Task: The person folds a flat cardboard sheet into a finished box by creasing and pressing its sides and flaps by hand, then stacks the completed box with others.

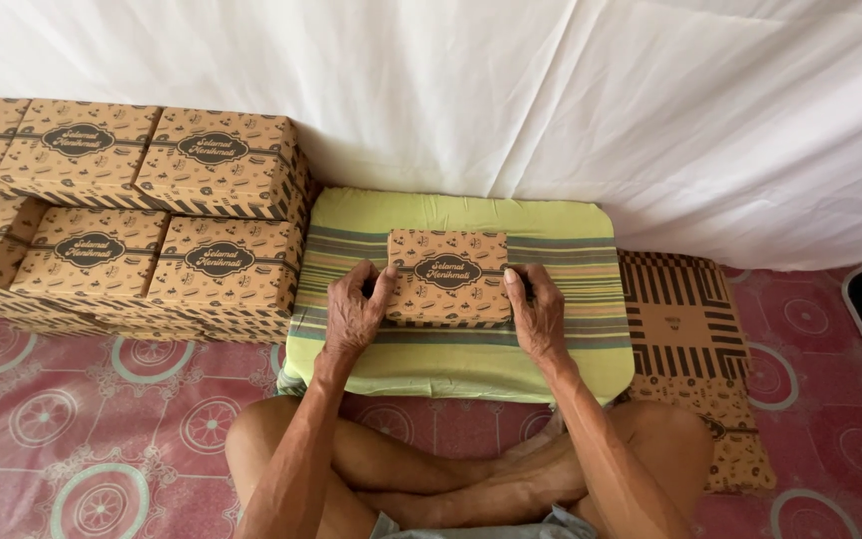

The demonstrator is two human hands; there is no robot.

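- A closed brown box (448, 276) with a dark oval label lies flat at the centre of the frame, on a green striped cushion (561, 349); its long sides run left to right
- The left hand (354, 311) is at the box's left edge, left of centre; its fingers are curled and its thumb presses the box's side; its grip is closed against that edge
- The right hand (538, 317) is at the box's right edge, right of centre; its fingers lie along the side wall with the tips on the top corner; its grip is pressed on that edge
- The two hands clamp the box between them; the box rests on the cushion
- The cushion sits on a pink patterned floor (72, 429), its far edge just under a white sheet (650, 110) that fills the top of the frame
- A stack (142, 215) of like boxes, closed, fills the upper left of the frame, just beside the cushion; they stand in rows, piled more than one high
- Flat unfolded cartons (695, 349) with dark stripes lie at the right, touching the cushion's right edge and running toward the lower right
- The person's crossed legs (421, 469) fill the bottom centre, near the cushion's near edge
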